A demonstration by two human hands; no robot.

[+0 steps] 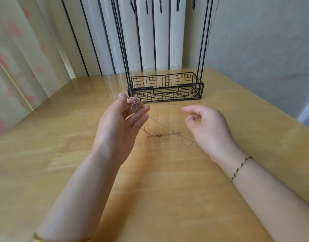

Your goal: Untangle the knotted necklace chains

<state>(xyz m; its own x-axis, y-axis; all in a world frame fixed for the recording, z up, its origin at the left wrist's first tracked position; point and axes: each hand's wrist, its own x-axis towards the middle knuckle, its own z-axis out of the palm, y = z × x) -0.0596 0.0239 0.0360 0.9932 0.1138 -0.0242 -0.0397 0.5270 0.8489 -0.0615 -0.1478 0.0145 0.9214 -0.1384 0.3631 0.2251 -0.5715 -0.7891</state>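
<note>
left hand [125, 119]: just before wire basket [166, 86], fingers half-curled, gripping necklace chains [160, 125]
right hand [206, 126]: before basket's right end, curled, pinching one strand
chains: sagging onto table [167, 189], nearer than basket

Single head-worn wide-angle view, forward and down, close over the table [167, 189]

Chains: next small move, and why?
Probably bring both hands closer so the tangle goes slack over the table. The left hand holds the chains by the pendant, the right hand pinches a strand, and the tangle is strung between them.
</note>
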